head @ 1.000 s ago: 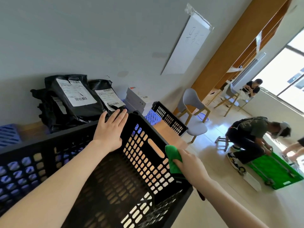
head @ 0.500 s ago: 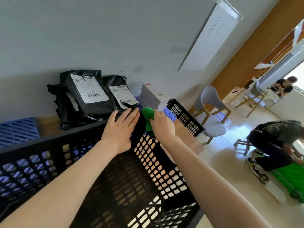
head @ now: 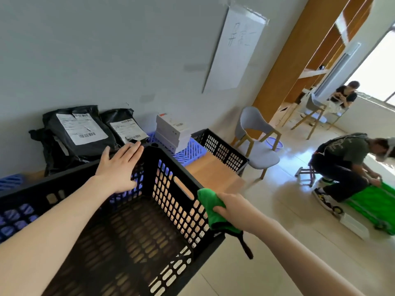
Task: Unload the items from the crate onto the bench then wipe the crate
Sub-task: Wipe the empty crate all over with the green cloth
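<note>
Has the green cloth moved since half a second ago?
Yes. The green cloth in the right hand slid from the far corner of the crate, beside the left hand, back toward the person, past the handle slot.

I see the black crate (head: 150,165) filling the lower left of the frame. My left hand (head: 119,167) lies flat on its far rim near centre, fingers straight. My right hand (head: 232,207) grips a green cloth (head: 210,210) at the top edge of the crate's right wall. Black parcels (head: 85,144) lean against the wall at mid-left, with stacked white boxes (head: 171,133) just to their right.
</note>
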### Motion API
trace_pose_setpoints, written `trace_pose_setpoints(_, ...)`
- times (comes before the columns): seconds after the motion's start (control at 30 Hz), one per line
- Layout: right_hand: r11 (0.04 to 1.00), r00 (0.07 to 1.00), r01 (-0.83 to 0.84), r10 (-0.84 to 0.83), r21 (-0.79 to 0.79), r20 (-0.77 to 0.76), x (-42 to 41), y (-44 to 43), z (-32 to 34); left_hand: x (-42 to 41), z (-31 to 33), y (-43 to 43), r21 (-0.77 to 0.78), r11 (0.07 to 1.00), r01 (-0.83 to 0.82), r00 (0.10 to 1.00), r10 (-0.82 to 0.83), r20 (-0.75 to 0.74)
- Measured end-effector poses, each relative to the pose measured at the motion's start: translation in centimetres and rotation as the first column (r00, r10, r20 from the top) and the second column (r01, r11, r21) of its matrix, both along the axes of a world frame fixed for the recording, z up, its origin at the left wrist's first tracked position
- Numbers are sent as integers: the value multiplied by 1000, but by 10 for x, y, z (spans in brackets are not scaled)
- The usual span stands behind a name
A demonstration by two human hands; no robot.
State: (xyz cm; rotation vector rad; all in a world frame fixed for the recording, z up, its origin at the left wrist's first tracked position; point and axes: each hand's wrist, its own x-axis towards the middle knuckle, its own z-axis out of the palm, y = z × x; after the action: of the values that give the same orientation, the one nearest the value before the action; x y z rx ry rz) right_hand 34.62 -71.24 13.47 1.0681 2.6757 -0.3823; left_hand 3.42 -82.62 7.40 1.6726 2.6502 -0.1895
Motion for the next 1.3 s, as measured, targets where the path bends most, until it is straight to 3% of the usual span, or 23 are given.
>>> trace_pose_setpoints(0.17,999,991,-27,31,28,-132,30,0,8,10,29,-5,-58,996,-67,983,76,167)
trace_pose_setpoints(0.3,980,957,-44,97,194,-275,48,0,6,21,36,-54,63,995,-82,982,70,177)
trace_pose_setpoints(0.37,972,886,-42,142,230,-441,52,3,9,29,37,-92,144,983,-111,977,82,195)
trace_pose_setpoints(0.47,982,730,-125,187,140,-657,48,7,23,41,33,-152,204,954,-220,961,176,213)
trace_pose_setpoints(0.6,927,590,-375,239,1,-771,16,-8,33,62,29,-237,263,865,-428,897,369,244)
trace_pose_setpoints(0.7,846,537,-529,281,-59,-795,-16,-27,32,89,27,-284,315,779,-542,840,491,231)
trace_pose_setpoints(0.83,726,552,-645,227,-239,-802,-65,-60,25,120,26,-332,390,633,-669,742,598,302)
trace_pose_setpoints(0.93,620,543,-731,276,-284,-794,-101,-89,20,136,26,-358,435,507,-744,660,658,363)
trace_pose_setpoints(1.07,543,512,-796,366,-268,-777,-144,-125,19,149,21,-366,474,377,-796,585,682,439)
trace_pose_setpoints(1.2,523,429,-839,464,-150,-775,-186,-151,21,147,13,-361,466,370,-804,573,690,441)
trace_pose_setpoints(1.3,552,346,-833,568,34,-747,-216,-161,20,152,9,-354,472,375,-798,573,714,402)
